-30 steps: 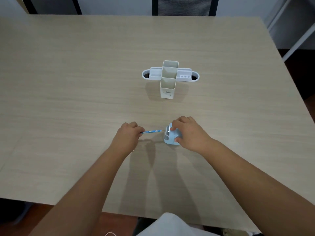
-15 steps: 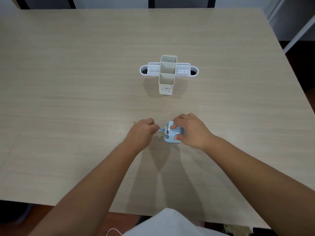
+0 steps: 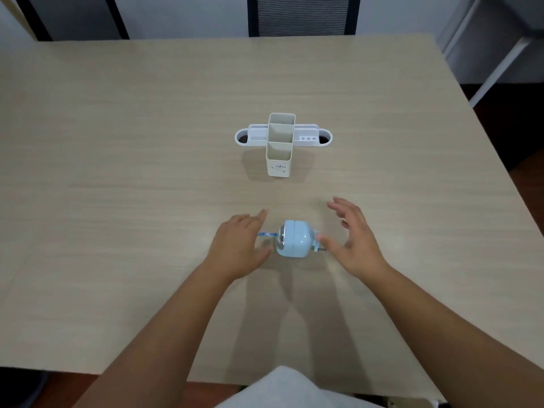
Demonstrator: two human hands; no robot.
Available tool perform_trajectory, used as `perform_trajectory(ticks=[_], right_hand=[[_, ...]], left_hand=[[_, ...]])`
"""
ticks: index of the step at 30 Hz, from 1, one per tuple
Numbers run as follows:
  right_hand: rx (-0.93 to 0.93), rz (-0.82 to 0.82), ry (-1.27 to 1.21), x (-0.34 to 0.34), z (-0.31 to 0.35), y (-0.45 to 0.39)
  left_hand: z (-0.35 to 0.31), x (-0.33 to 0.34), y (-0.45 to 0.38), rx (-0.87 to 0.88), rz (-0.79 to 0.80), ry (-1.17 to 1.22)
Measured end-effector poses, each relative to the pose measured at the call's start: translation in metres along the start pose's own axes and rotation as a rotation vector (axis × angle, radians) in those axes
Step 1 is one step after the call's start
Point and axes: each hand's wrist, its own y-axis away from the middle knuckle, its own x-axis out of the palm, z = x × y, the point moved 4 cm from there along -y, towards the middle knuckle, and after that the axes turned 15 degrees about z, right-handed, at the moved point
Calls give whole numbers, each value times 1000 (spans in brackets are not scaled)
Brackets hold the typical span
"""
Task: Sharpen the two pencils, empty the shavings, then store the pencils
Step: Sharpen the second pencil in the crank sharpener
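Both my hands released: left hand (image 3: pixel 238 245) at 9 o'clock of sharpener (image 3: pixel 294 238), right hand (image 3: pixel 353 237) at 3. Pencil (image 3: pixel 267 234) inserted; organizer (image 3: pixel 281 142) empty; shavings, storing left.

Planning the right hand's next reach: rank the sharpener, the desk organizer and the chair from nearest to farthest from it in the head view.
1. Sharpener: just left of the right hand, beside its thumb.
2. Desk organizer: farther up the table, mid-table.
3. Chair: beyond the table's far edge.

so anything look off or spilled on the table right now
Nothing spilled. The sharpener lies between two open hands, left hand and right hand, a pencil sticking out its left side. The holder stands upright, empty.
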Motion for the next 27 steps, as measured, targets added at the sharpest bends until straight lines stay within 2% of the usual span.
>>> perform_trajectory(ticks=[1, 3, 5, 7, 11, 17, 21, 24, 25, 27], right_hand=[[73, 11, 12, -4, -11, 3], [207, 137, 96, -2, -31, 5], [227, 286, 253, 13, -42, 2], [220, 340, 368, 26, -45, -3], [170, 255, 399, 33, -47, -3], [63, 395, 440, 25, -27, 15], [-110, 224, 424, -5, 3, 13], [-8, 95, 402, -19, -6, -30], [54, 125, 421, -14, -14, -41], [81, 297, 495, 10, -34, -39]], left_hand=[[-9, 0, -2, 28, 6, 13], [-34, 7, -15, 94, 52, -25], [-55, 20, -34, 105, 92, -105], [-63, 27, -50, 75, 96, -103], [-61, 34, -61, 34, 79, -10], [-62, 33, -62, 43, 57, -11], [-65, 32, -60, 86, 44, -59], [-64, 32, -61, 101, 18, -42], [-62, 33, -62, 96, 11, -41], [-61, 35, -62, 77, 1, -37]])
